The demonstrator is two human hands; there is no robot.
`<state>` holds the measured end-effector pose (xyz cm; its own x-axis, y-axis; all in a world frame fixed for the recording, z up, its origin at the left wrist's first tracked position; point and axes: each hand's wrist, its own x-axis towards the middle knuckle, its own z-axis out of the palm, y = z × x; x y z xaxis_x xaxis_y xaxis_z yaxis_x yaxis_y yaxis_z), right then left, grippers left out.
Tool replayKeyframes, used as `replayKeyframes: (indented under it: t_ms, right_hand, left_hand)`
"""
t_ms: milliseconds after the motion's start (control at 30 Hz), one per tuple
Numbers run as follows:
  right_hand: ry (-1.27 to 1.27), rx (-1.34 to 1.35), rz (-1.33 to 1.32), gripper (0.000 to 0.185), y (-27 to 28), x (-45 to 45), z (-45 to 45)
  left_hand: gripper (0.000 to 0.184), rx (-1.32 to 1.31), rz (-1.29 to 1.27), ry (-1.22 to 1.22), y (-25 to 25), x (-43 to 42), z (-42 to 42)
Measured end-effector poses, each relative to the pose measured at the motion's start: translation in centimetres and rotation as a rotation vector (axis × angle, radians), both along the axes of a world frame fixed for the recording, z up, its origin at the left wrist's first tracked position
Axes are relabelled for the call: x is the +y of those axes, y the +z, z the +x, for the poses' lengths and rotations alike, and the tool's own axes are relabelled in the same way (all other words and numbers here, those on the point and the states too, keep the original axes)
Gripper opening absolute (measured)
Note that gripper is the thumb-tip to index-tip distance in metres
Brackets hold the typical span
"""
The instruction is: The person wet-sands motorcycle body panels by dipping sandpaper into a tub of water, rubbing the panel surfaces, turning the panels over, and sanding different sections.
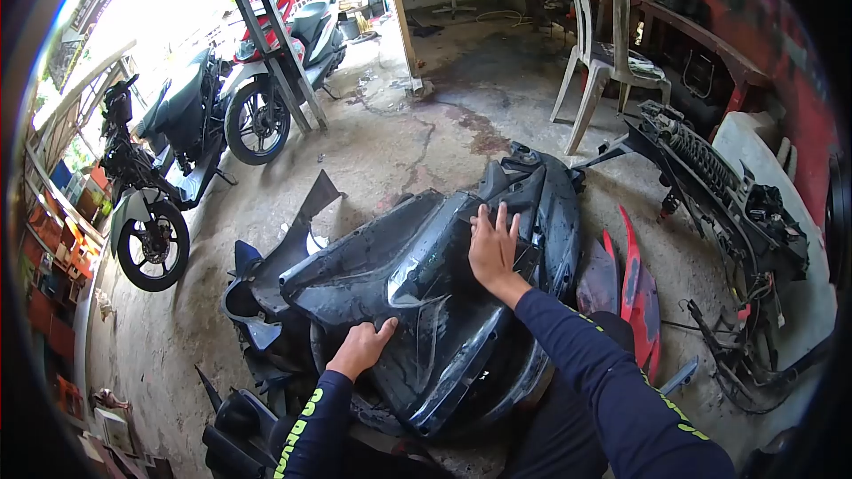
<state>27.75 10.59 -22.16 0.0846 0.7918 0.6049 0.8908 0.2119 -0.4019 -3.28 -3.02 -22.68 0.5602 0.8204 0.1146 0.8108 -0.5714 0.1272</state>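
"What's closest?"

"The left hand (359, 349), on the near side of the dark panel (444, 324). Its fingers are curled together with the thumb apart; I can't tell whether they grip."

"And the right hand (494, 250)?"

"Farther up the panel, with its fingers spread apart on top."

"Where is the panel?"

"Right in front of the person, low over the concrete floor (373, 146), among other dark parts (286, 273)."

"What's to the right?"

"Red pieces (632, 257) just beside the pile, then loose wiring (765, 372) and a black frame (701, 164) with a ribbed part along it."

"Beyond that?"

"A plastic chair (590, 99), upright, near a red tabletop (710, 40). On the far left, a partly stripped bike (153, 244) stands near a metal post (271, 31), with a red and white bike (312, 19) close by."
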Motion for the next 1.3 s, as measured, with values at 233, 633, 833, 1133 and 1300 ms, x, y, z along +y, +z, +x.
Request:
replayKeyframes:
  t_ms: [233, 633, 833, 1133, 1300]
  right_hand:
    - [-0.004, -0.006, -0.035, 0.046, 0.7, -0.6, -0.1]
    - [0.04, 0.052, -0.083, 0.044, 0.8, -1.4, 0.1]
    - [0.15, 0.003, -0.077, 0.045, -1.2, -3.3, -1.0]
    - [0.051, 0.06, -0.066, 0.048, 0.0, -1.0, 0.0]
    - [0.115, 0.022, -0.14, 0.046, -0.7, -3.4, -0.8]
  left_hand:
    - [0.036, -0.002, 0.009, 0.009, 0.3, -0.1, 0.0]
    - [0.037, 0.008, 0.003, 0.0, 0.6, -0.1, 0.2]
    - [0.034, 0.015, -0.055, 0.028, 0.8, 0.0, 0.4]
    - [0.032, -0.035, -0.035, 0.035, 0.6, 0.0, 0.4]
    - [0.032, -0.06, -0.094, 0.099, 1.4, -0.3, 0.9]
